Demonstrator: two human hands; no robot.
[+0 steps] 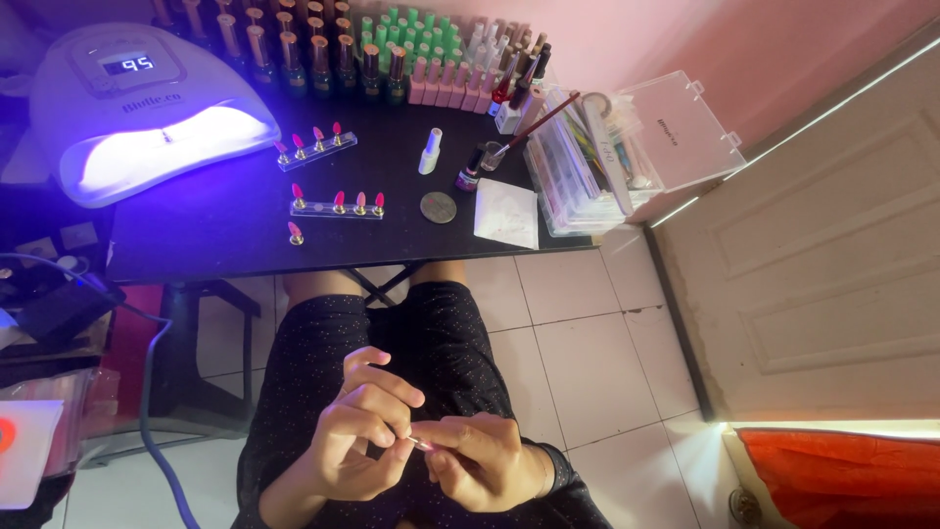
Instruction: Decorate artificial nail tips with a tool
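Note:
Over my lap, my left hand (360, 431) and my right hand (482, 458) meet around a small pink false nail tip (421, 444) on a short stand. Both hands pinch it with their fingertips. On the black table above lie two clear strips (338, 208) carrying more pink nail tips (315, 140), and a single loose tip (294, 233) stands by the table's front edge.
A white nail lamp (137, 108) glows at the table's left. Rows of polish bottles (392, 54) line the back. A clear plastic organizer (612, 162), a small white bottle (429, 152), a round disc (438, 207) and a white pad (506, 213) sit at right. A door (832, 255) stands at right.

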